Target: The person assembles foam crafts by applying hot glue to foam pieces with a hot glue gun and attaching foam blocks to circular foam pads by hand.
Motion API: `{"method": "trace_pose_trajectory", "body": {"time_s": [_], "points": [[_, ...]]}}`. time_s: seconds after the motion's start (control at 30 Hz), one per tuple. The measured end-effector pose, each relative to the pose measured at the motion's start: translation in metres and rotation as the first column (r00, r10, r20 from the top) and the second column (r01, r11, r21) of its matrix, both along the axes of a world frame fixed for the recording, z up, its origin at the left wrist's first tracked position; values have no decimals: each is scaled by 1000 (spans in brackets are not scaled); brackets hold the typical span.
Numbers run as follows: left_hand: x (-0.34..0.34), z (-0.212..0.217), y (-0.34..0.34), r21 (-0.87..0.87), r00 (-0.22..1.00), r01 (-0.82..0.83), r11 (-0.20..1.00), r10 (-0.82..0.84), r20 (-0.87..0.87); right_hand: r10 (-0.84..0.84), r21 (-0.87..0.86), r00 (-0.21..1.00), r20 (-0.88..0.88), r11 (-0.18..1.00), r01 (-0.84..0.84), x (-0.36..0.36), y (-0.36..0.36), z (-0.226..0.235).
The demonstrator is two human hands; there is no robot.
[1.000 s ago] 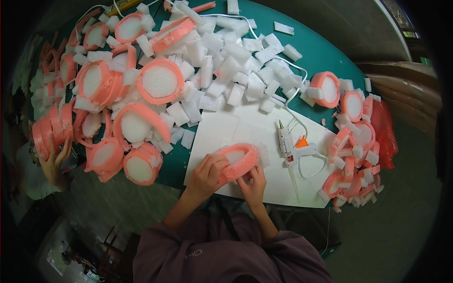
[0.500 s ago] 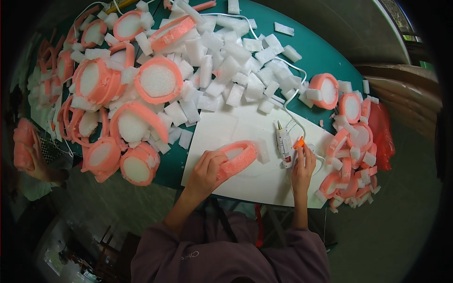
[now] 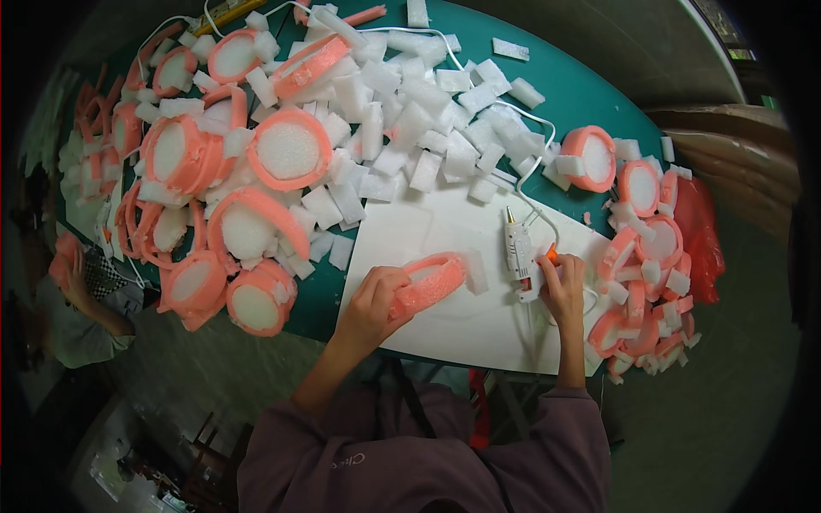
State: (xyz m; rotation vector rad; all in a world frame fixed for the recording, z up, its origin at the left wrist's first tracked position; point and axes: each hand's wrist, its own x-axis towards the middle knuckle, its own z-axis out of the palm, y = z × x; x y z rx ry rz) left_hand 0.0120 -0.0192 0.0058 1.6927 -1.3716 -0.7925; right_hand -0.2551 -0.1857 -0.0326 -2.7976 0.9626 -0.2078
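My left hand is wrapped round a pink foam ring with white foam inside it, held low over the white board. A white foam block sits at the ring's far right end; whether it touches cannot be told. My right hand is closed on the orange trigger of a white hot glue gun. The gun rests on the board with its nozzle pointing away from me. My fingers partly cover its handle.
Loose white foam blocks heap behind the board on the green table. Pink foam rings crowd the left; more rings pile up at the right beside a red plastic bag. A white cord crosses the table. Another person's hand works far left.
My right hand has shifted slightly right and down beside the glue gun, its fingers still at the orange trigger. My left hand keeps its hold on the ring. The other person's hand has moved.
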Motion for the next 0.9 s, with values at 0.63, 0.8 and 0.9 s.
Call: {"method": "trace_pose_trajectory", "body": {"time_s": [0.63, 0.8, 0.9], "points": [[-3, -1, 10, -19, 999, -20, 1000, 20, 30, -710, 843, 557, 432, 98, -529, 6, 33, 43], [-1, 0, 10, -16, 999, -24, 1000, 24, 24, -679, 868, 692, 243, -167, -468, 35, 61, 69], [0, -3, 12, -8, 999, -46, 999, 46, -1, -518, 949, 841, 157, -156, -274, 34, 82, 74]]}}
